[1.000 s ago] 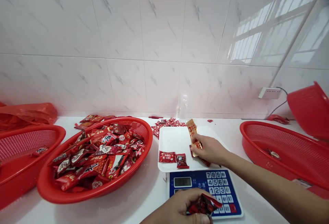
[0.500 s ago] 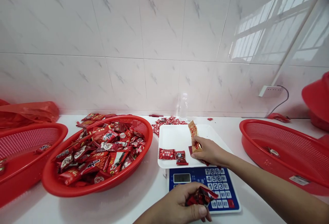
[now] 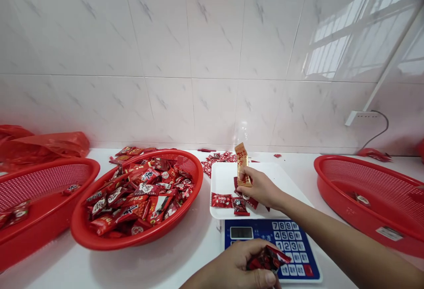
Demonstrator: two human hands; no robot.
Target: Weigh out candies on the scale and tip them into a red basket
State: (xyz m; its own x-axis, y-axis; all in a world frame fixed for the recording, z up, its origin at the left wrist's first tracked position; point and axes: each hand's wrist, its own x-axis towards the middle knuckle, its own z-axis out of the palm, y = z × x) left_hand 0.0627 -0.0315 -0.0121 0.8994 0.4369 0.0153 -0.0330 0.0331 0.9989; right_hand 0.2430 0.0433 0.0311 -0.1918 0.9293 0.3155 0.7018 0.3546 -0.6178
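I see right hand (image 3: 261,188) pinched on gold packet (image 3: 242,156) over tray (image 3: 222,177). Left hand (image 3: 241,263), tray's six o'clock, clamped on red packets (image 3: 265,260). Basket (image 3: 106,244) at nine.

Left of the digital scale (image 3: 291,248), a basket (image 3: 77,225) of wrapped snacks (image 3: 142,205); to its right, another basket (image 3: 361,220); behind, loose packets (image 3: 221,158); on its tray (image 3: 268,170), more packets (image 3: 221,200).
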